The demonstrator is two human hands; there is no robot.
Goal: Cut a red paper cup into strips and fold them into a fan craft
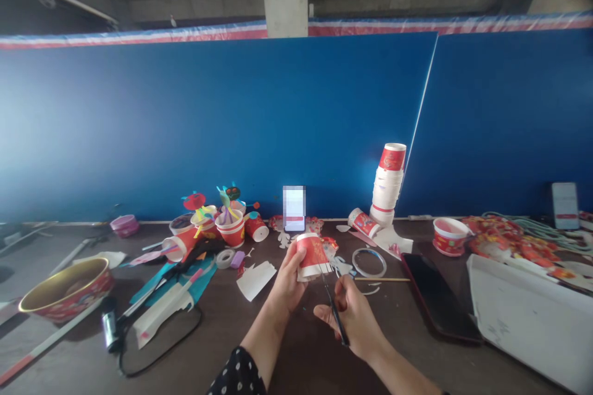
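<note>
My left hand (288, 281) is wrapped round a red and white paper cup (313, 254), holding it tilted above the table. In my right hand (354, 315) is a pair of scissors (332, 307) with dark handles. Their thin blades point up and away from me and meet the cup's lower right edge. My fingers partly cover the handles, and the cup's far side is hidden. Just beyond the cup lie cut paper scraps (341, 266). A roll of clear tape (369, 263) rests to the right of them.
Behind stands a phone (294, 208) against the blue partition (231, 117). A tall stack of paper cups (387, 188) rises at back right. A dark phone (438, 296) and white box (532, 315) lie right. Leftward are decorated cups (230, 228), a glue gun (111, 327) and a gold-rimmed bowl (67, 293).
</note>
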